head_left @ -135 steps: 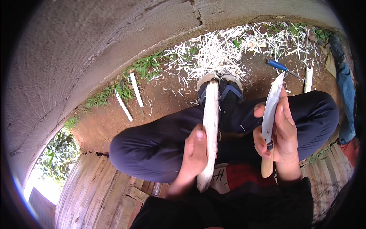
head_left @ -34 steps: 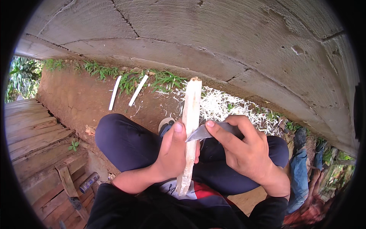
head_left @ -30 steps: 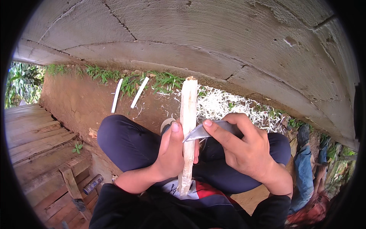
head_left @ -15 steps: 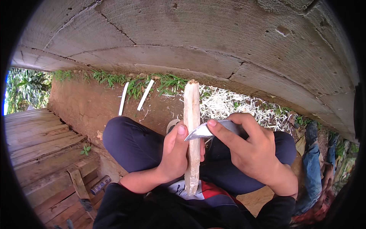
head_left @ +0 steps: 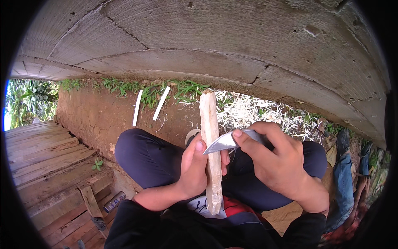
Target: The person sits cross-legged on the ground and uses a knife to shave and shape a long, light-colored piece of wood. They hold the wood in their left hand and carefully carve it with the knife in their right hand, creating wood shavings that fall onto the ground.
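Observation:
A pale, roughly peeled wooden stick [head_left: 210, 114] stands lengthwise before me, its lower end against my lap. My left hand [head_left: 194, 170] is closed round its middle, thumb on the near face and fingertips showing on the right side. In my right hand [head_left: 277, 159] is a knife with a broad, pointed steel blade [head_left: 224, 142]; my thumb presses on the blade's flat. The blade lies slantwise across the stick, its tip close to my left thumb. Its handle is hidden by my right hand.
White wood shavings [head_left: 257, 114] are heaped by the concrete wall [head_left: 199, 64]. Two pale strips [head_left: 137, 108] [head_left: 161, 103] lie on bare earth near grass. Wooden planks [head_left: 45, 153] and a can [head_left: 114, 201] are on the left; blue denim [head_left: 342, 186] hangs at the right.
The whole view has shifted slightly. Both hands keep their grip, and the blade stays across the stick at nearly the same place, moved only a little.

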The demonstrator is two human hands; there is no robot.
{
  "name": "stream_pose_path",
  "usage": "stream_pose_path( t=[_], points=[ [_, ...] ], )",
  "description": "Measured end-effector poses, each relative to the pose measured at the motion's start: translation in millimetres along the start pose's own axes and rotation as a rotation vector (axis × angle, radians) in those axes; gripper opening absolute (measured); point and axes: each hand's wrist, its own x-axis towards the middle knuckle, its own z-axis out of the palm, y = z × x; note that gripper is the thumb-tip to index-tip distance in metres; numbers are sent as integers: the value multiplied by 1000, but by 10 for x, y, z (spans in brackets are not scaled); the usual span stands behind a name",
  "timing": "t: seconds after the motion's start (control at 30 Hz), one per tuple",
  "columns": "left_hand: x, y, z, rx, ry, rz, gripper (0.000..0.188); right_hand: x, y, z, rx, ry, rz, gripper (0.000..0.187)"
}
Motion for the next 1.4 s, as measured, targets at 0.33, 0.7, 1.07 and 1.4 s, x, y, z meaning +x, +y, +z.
stream_pose_path(
  t=[0.33,0.7,1.07,1.4],
  points=[
    [43,86,-72,-49,6,62,45,45,-36,-30,71,-64,109,51],
    [-11,-57,-31,-47,-22,85,46,35,-53,-13,94,-129,90,51],
    [-52,-91,31,-135,-25,41,48,38,-26,8,-94,66,36,44],
    [16,-35,-73,-86,-53,-69,50,104,29,-178,4,223,88,50]
  ],
)
